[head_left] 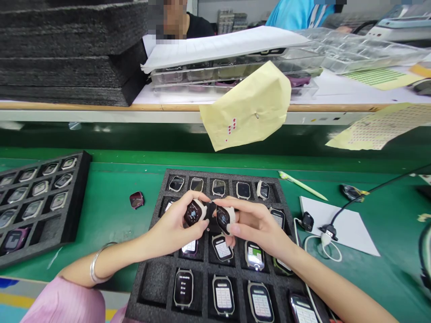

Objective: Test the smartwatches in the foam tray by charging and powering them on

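Note:
My left hand [183, 217] is closed around a smartwatch case [194, 212] with a pale frame and a lit dark watch face. Close beside it, my right hand [252, 222] grips a second smartwatch case [223, 219], also pale-framed, tilted and showing a dark dial. Both are held above a black foam tray [155, 282] with square pockets. Several watch cases sit in those pockets; some screens show white grids, and one watch [183, 287] shows lines of text on black. The front left pocket holds no watch. My hands cover part of the middle pockets.
Left stands another foam tray [82, 193] of watches; a purple watch case [136, 200] lies between the trays. To the right are a green pen [303, 185], white paper [357, 229] and a cable [350, 202]. Yellow paper [249, 107] hangs from the shelf. Two people are beyond it.

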The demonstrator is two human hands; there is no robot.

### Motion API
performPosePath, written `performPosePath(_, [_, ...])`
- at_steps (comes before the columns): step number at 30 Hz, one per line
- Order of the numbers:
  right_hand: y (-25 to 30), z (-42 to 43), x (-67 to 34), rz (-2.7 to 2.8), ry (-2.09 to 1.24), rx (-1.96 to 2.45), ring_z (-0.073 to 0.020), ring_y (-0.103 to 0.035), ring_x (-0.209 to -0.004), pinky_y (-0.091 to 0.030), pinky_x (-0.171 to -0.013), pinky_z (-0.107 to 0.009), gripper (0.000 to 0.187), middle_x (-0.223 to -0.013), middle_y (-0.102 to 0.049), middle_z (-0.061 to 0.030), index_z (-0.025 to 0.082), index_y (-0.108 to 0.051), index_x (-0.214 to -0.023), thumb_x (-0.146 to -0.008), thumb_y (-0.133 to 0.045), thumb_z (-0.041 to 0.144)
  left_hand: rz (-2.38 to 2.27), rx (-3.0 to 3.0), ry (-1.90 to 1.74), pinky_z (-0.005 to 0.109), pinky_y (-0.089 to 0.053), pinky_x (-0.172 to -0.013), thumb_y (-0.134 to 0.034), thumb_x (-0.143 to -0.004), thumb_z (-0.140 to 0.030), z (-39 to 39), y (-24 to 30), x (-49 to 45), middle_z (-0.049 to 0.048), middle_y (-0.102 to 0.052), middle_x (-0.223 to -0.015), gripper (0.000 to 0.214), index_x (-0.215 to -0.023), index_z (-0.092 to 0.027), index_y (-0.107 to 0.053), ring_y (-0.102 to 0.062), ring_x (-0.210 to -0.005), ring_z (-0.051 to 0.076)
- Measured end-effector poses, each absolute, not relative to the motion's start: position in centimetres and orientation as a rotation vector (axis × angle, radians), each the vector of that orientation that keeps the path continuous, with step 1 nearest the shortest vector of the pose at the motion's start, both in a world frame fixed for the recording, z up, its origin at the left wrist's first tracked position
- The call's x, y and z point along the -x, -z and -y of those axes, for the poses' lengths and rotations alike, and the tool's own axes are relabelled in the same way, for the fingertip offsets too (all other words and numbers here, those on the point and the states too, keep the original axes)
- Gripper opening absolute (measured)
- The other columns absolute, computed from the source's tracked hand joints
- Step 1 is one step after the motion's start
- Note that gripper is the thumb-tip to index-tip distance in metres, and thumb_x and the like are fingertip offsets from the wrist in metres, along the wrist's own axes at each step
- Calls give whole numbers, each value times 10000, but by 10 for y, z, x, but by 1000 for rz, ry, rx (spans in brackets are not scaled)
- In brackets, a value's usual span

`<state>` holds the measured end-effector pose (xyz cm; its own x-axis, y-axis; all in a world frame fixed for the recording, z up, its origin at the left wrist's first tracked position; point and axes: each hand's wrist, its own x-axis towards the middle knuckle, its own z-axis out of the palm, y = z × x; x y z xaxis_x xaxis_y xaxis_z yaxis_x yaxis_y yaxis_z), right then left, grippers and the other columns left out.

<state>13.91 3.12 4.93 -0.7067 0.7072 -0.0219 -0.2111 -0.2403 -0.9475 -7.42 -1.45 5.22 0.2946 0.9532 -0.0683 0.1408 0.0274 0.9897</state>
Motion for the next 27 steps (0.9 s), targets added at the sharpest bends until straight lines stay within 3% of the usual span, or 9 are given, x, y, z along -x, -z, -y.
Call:
performPosePath(7, [-47,-32,-140,1460,-1959,635,-95,-658,-578,-549,-523,-203,342,-1015,-642,-55,235,-687,-1186,-847,-726,234,-1103,-1453,-879,207,-389,-643,-553,-847,-102,14,-52,75,-44,-514,-806,276,-1085,-233,-502,-459,-697,108])
performPosePath(13, [-48,-32,-142,1472,-1947,669,-122,-650,-559,-545,-514,-223,384,-829,-645,-28,207,-668,-1214,-840,-736,260,-1095,-1434,-949,206,-410,-683,-566,-859,-126,14,-52,75,-39,-528,-840,287,-1110,-246,-496,-476,-735,112])
performPosePath(22, [-52,-31,-141,1510,-1890,641,-106,-655,-567,-548,-514,-210,351,-940,-617,-41,237,-685,-1186,-840,-737,260,-1065,-1415,-990,211,-426,-704,-577,-885,-186,14,-53,76,-42,-513,-817,296,-1156,-262,-484,-485,-742,114])
performPosePath(27, [-54,-32,-142,1524,-1854,630,-97,-650,-556,-538,-480,-199,323,-992,-575,-46,249,-702,-1168,-847,-726,278,-1086,-1479,-980,190,-399,-642,-569,-857,-117,13,-56,77,-47,-511,-807,264,-1080,-246,-511,-463,-702,102])
